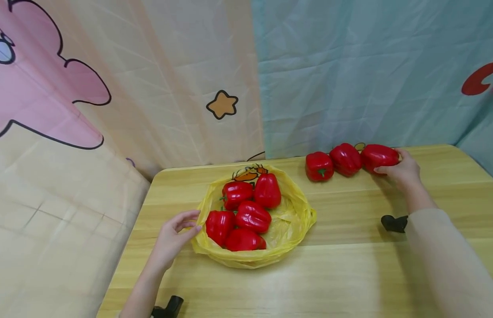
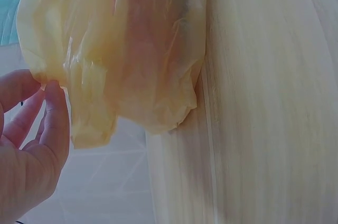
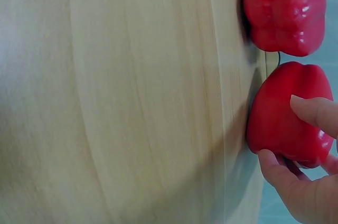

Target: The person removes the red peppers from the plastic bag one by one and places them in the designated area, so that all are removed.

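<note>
- Lettering, brands, numbers: none I can read in my three views.
- Yellow plastic bag [image 1: 288,225]: orange-and-black print [image 1: 246,176] near the far rim; any wording is too small for me to decipher.
- Blue-green curtain [image 1: 350,66]: curved red mark [image 1: 474,82]; I cannot tell whether it is a letter.

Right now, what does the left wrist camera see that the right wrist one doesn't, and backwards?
Only the left wrist view shows the left hand holding the yellow bag at its edge. Only the right wrist view shows the right hand gripping a red pepper, with a second pepper beside it. Both show the wooden table and some blue curtain.
</note>
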`<state>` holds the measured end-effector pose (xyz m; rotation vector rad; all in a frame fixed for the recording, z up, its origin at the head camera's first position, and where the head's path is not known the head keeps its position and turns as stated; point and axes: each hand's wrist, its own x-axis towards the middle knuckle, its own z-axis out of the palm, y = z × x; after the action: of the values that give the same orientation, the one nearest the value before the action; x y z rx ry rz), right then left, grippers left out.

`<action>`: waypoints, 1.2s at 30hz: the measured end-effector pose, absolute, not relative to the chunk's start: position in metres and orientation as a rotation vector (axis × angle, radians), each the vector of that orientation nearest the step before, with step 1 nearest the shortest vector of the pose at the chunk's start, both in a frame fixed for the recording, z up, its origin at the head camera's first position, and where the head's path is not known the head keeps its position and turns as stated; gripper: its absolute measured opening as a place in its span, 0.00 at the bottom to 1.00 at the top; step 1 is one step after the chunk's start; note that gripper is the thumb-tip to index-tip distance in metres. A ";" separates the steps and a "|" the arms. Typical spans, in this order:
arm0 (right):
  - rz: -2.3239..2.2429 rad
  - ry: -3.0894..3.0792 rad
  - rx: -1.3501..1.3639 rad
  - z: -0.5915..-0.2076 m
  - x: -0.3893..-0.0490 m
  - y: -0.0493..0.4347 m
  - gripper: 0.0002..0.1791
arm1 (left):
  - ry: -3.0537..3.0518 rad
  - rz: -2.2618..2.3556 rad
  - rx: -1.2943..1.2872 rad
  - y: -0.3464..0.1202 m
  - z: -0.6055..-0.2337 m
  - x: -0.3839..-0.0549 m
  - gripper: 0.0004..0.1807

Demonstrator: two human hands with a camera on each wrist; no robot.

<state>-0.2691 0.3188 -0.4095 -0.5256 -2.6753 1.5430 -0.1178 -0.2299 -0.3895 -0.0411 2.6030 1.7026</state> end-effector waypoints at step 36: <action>1.582 -2.688 -0.270 -0.360 -0.253 0.290 0.43 | 2.591 1.700 -0.033 -0.228 -0.388 -0.119 0.20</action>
<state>-0.2532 0.2903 -0.3603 -0.2696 -2.6878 1.5818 -0.1188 -0.2282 -0.3883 -0.0332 2.5913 1.6996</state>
